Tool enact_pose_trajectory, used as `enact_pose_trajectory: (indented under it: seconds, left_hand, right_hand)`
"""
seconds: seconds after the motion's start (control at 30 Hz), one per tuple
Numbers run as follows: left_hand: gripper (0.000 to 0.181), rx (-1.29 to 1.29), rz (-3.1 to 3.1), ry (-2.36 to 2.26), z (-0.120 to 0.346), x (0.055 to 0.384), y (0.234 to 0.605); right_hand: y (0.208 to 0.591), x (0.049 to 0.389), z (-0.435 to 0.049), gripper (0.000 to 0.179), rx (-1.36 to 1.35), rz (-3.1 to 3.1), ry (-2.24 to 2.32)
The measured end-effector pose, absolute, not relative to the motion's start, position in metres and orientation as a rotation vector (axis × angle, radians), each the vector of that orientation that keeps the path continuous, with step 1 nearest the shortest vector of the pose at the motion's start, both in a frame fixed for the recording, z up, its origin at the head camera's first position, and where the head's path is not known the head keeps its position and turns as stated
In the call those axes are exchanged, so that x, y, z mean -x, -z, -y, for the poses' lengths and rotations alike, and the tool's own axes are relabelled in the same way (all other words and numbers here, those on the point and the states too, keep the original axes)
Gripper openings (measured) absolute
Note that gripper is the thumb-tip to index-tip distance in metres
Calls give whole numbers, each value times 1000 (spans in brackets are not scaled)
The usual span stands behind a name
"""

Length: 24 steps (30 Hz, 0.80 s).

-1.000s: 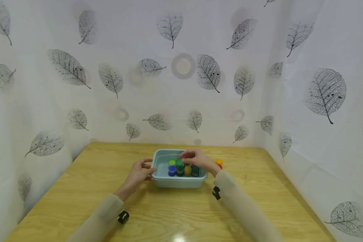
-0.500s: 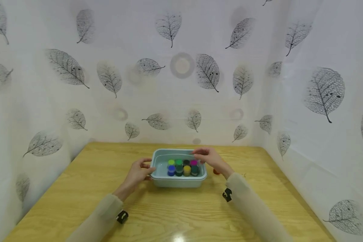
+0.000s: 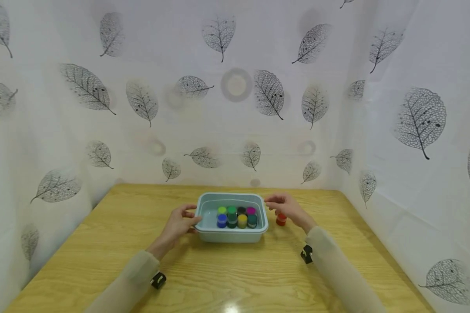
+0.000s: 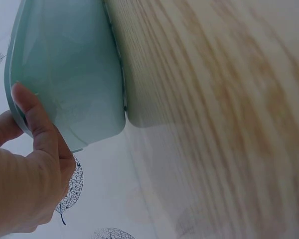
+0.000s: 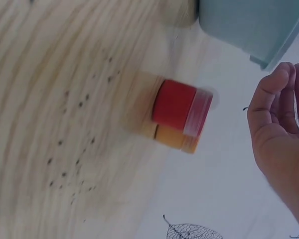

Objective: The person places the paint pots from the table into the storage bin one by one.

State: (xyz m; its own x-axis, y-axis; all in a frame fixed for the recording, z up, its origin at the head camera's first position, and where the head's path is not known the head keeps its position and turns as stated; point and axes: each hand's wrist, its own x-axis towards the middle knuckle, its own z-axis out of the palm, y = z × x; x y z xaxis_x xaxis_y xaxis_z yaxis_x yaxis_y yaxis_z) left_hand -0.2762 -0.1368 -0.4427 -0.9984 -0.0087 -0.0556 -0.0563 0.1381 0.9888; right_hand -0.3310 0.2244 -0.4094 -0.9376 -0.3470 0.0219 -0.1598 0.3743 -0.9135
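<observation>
A pale blue-green plastic tub (image 3: 231, 236) stands on the table with several small paint jars inside, grouped toward its right side. Among them are a blue jar (image 3: 222, 221), a yellow jar (image 3: 242, 221) and a magenta jar (image 3: 251, 211). My left hand (image 3: 177, 224) grips the tub's left rim between thumb and fingers, clearly seen in the left wrist view. Just outside the right rim, my right hand (image 3: 290, 209) hovers with loosely bent fingers, holding nothing. Below it stands a red paint jar (image 5: 174, 103), and an orange jar (image 5: 170, 137) is beside that, hidden in the head view.
The wooden table (image 3: 235, 269) extends around the tub on all sides. A white curtain (image 3: 235, 130) printed with grey leaves hangs behind the table and along both sides.
My right hand has moved from above the jars inside the tub rightward, past the rim, toward the red jar. The magenta and black jars are now uncovered. My left hand stays on the rim.
</observation>
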Motion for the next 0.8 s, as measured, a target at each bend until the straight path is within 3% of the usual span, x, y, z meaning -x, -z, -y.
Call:
enact_pose_trajectory:
  seconds: [0.8]
  left_hand:
    - [49,83,-2354,-2016,137,276,441]
  right_hand:
    - [442,346,-281,39,456,-2542,1421]
